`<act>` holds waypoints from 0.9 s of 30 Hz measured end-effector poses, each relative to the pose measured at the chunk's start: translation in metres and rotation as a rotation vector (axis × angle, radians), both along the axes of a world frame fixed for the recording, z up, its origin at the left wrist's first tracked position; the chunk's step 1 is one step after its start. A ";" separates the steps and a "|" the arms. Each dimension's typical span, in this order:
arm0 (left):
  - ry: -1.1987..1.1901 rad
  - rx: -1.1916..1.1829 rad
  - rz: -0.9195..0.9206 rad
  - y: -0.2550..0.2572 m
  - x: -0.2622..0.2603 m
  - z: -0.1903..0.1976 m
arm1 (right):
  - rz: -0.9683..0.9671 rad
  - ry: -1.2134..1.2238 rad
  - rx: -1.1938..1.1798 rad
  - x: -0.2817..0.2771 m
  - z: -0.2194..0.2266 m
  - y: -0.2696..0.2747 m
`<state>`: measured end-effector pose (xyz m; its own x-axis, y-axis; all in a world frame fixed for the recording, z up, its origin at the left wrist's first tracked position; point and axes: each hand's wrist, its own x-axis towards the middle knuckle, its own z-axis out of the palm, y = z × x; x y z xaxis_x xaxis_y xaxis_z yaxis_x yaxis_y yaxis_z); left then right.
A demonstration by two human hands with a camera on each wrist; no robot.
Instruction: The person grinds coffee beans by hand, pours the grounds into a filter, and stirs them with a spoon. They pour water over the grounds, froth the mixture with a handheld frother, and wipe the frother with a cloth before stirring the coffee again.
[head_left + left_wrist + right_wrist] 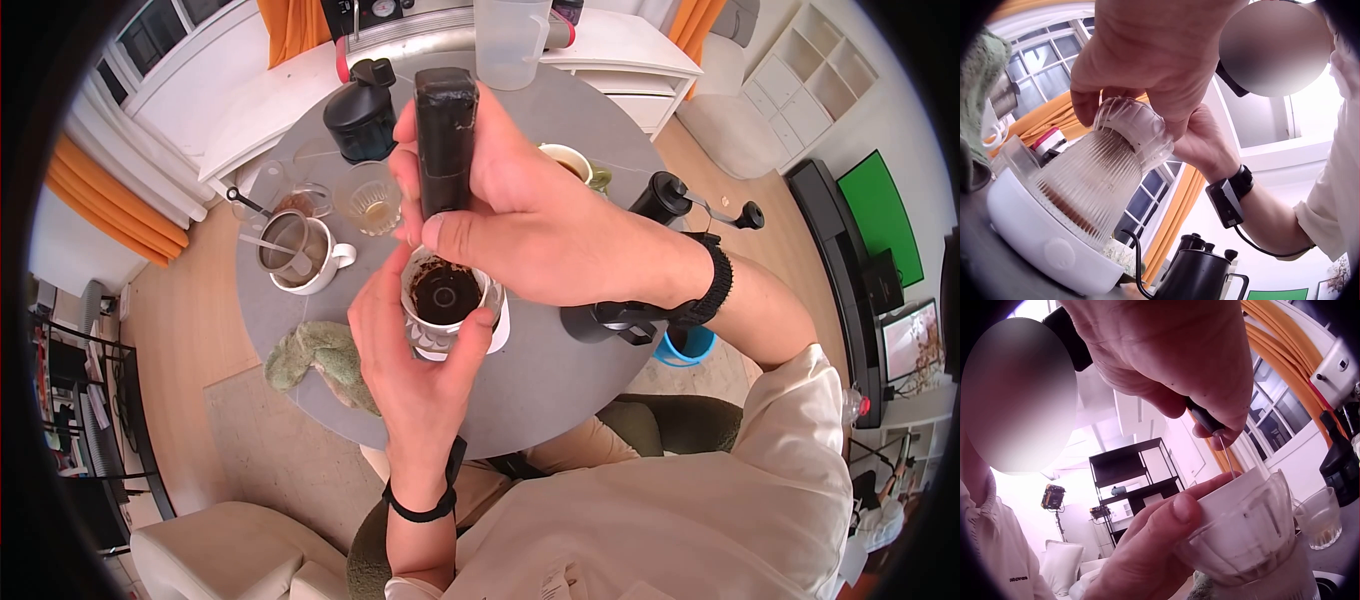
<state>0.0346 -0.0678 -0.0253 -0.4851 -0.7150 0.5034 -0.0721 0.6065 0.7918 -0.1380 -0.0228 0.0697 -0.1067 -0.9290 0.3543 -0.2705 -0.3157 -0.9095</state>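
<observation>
A clear dripper [1241, 550] lined with a white paper filter [1235, 497] holds dark coffee grounds [445, 292]. It sits on a ribbed clear server [1091, 184], which stands on a white scale [1054, 250]. My left hand [410, 375] grips the dripper, thumb on one side of the rim and fingers on the other. Above it, my right hand [540, 225] holds a tool by its black handle [445, 140], roughly upright. A thin metal rod [1229, 456] runs from the handle down to the filter's rim; its tip is hidden.
Left of the hands are a green cloth [315, 360], a white mug [312, 275] with a strainer, and a glass [372, 200]. A black kettle [1191, 275] and a hand grinder [662, 198] stand right. Behind are a black lidded vessel [360, 120] and a clear pitcher [510, 45].
</observation>
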 end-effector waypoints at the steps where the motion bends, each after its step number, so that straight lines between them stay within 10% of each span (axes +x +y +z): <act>1: -0.002 -0.001 0.001 0.000 0.000 0.000 | -0.001 0.002 -0.003 0.000 0.000 0.000; 27: -0.015 0.022 0.000 0.000 0.000 0.002 | -0.006 0.010 -0.002 -0.001 0.001 0.000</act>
